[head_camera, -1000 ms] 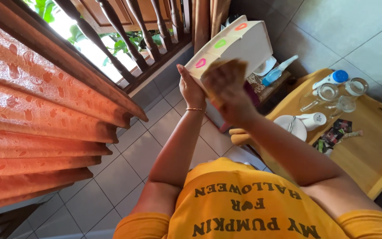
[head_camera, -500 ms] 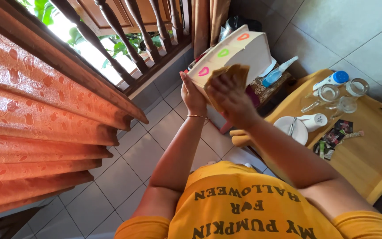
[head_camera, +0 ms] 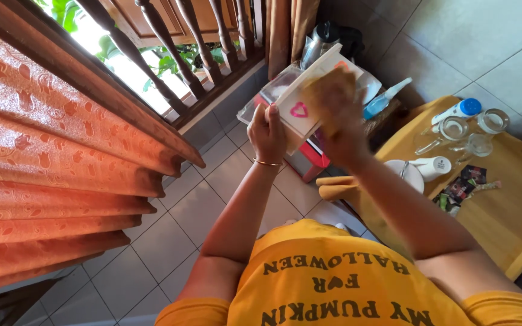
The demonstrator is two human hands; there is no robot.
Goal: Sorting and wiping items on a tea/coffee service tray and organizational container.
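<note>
Left hand (head_camera: 267, 134) grips the white box (head_camera: 302, 108), now tilted edge-on; right hand (head_camera: 339, 130) presses the yellow cloth (head_camera: 328, 90) further up it.

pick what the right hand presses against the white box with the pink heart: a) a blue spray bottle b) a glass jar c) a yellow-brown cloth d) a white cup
c: the right hand presses a yellow-brown cloth against the white box with the pink heart, which the left hand steadies.

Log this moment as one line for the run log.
left hand grips white box at lower edge | right hand presses yellow cloth on box | wooden tray at right with glasses
</note>
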